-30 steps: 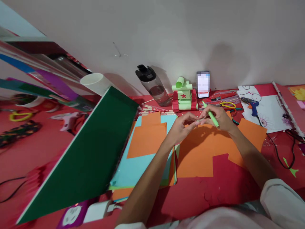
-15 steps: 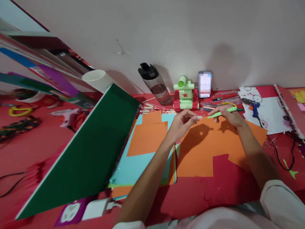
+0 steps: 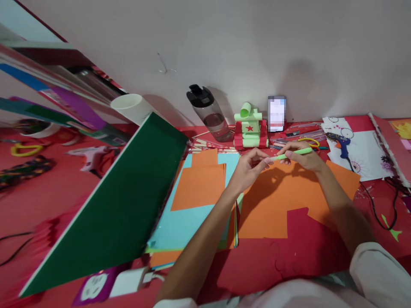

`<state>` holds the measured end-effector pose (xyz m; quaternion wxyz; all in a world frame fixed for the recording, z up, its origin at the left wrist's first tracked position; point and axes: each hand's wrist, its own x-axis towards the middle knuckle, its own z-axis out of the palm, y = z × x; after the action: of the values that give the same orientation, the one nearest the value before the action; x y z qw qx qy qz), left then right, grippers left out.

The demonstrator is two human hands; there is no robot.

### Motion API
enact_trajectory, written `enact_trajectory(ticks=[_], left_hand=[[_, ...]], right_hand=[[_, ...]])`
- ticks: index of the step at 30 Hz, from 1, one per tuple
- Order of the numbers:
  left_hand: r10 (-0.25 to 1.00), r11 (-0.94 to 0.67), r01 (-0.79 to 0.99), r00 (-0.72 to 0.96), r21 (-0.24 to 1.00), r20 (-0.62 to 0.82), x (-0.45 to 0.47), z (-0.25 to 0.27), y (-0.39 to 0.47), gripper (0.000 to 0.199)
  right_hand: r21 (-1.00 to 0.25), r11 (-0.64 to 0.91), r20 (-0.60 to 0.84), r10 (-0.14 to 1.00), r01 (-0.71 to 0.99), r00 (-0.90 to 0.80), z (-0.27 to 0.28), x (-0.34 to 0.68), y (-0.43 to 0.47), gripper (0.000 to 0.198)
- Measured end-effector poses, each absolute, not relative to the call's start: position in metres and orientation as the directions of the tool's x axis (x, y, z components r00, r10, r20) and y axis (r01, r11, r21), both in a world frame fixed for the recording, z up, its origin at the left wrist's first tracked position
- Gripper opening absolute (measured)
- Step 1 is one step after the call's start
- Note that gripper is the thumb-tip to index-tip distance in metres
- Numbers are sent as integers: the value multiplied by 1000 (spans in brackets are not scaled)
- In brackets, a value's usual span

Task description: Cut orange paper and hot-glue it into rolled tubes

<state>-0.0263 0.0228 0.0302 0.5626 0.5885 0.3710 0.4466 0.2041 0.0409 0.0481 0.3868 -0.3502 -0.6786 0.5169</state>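
Observation:
A light green pen (image 3: 303, 151) is pinched in the fingers of my right hand (image 3: 310, 160). My left hand (image 3: 248, 169) is closed on a clear pen cap (image 3: 271, 159), mostly covered by the fingertips. The pen's tip end meets the cap between the two hands; how far in it sits I cannot tell. Beneath both hands lies a large orange paper sheet (image 3: 266, 214). Just behind my left hand stands a light green and red paper model (image 3: 250, 128) with a red star on it.
A dark green board (image 3: 118, 192) leans at the left, beside stacked coloured paper (image 3: 180, 226). At the back stand a water bottle (image 3: 212, 115) and a phone (image 3: 276, 113). On the right are yellow-handled scissors (image 3: 310, 141) and a blue glue gun (image 3: 343, 145) with its cord.
My right hand has moved left with the pen, bringing its tip end to the cap in my left hand. The scissors' yellow handle now shows more clearly.

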Motion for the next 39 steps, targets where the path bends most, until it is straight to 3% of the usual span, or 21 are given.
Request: enact_trajectory(ticks=[10, 18, 22, 24, 26, 30, 33, 39], left_hand=[[944, -186, -167, 244, 968, 223, -33, 29, 23, 38], [936, -254, -148, 212, 956, 282, -29, 30, 19, 36], [926, -285, -12, 254, 958, 279, -35, 23, 28, 32], [879, -340, 170, 408, 925, 248, -41, 17, 37, 29], [841, -424, 378, 501, 823, 203, -49, 8, 45, 25], [839, -522, 701, 523, 486, 147, -63, -17, 56, 33], [838, -527, 769, 541, 362, 72, -69, -33, 60, 37], [807, -546, 735, 590, 401, 16, -64, -37, 62, 23]], right_hand=[[-981, 134, 170, 942, -141, -288, 37, 168, 35, 39], [-967, 132, 193, 940, -219, -283, 32, 165, 35, 39], [-981, 186, 195, 924, -60, -329, 44, 171, 33, 37], [-969, 216, 155, 907, 116, -392, 50, 177, 33, 30], [-942, 234, 122, 906, 239, -404, 54, 185, 34, 23], [-917, 237, 158, 954, 320, -255, 55, 211, 43, 27], [-898, 227, 154, 964, 376, -215, 56, 235, 51, 31], [-871, 212, 144, 972, 443, -183, 55, 271, 55, 22]])
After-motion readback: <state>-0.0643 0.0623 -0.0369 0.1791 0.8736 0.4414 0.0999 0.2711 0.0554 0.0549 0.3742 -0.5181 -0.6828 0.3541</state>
